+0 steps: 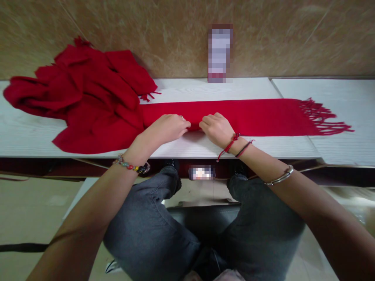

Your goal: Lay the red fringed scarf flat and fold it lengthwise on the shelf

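Above my knees (164, 218), my left hand (168, 127) and right hand (216, 128) lie side by side, fingers curled and pinching the scarf (258, 116) at its near edge. It runs flat along the tabletop (205, 146), rightwards from my fingers. I think both pinches should be level, so the edge is straight.

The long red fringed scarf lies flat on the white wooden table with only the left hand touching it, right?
Not quite. The head view shows both the left hand and the right hand on the near edge of the long red fringed scarf, flat on the white wooden table.
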Motion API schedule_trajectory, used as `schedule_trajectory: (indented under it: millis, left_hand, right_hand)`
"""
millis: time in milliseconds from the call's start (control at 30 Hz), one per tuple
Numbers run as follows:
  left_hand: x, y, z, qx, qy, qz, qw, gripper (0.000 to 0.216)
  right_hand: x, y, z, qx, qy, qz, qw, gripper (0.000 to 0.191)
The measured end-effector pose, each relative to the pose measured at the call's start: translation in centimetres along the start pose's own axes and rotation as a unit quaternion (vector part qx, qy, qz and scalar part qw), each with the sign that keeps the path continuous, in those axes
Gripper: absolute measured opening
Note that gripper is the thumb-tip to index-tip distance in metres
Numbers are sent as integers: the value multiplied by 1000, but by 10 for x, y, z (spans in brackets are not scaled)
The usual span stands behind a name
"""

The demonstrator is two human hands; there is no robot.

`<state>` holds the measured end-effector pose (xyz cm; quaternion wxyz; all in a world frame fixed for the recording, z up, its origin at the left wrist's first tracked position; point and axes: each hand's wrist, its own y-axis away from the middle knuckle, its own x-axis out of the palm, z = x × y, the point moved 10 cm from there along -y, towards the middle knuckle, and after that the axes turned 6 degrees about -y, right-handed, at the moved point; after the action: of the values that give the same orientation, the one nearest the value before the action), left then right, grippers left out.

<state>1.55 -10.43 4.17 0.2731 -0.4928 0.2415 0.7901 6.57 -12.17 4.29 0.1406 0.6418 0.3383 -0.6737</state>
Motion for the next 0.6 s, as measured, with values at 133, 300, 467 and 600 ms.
schedule_trajectory:
  millis: [133, 300, 467, 600]
  left_hand:
    - [-7, 0, -4, 12, 17, -37, 999, 25]
    - [-8, 0, -3, 21, 4, -36, 999, 23]
    - [-8, 1, -4, 37, 24, -60, 997, 24]
    - [-1, 1, -4, 46, 41, -62, 996, 23]
  right_hand:
    - [0, 0, 0, -1, -2, -3, 1000, 30]
    - [0, -2, -3, 0, -7, -21, 1000, 28]
    - [0, 0, -9, 0, -7, -35, 999, 24]
    - [-1, 7, -13, -9, -22, -51, 998, 19]
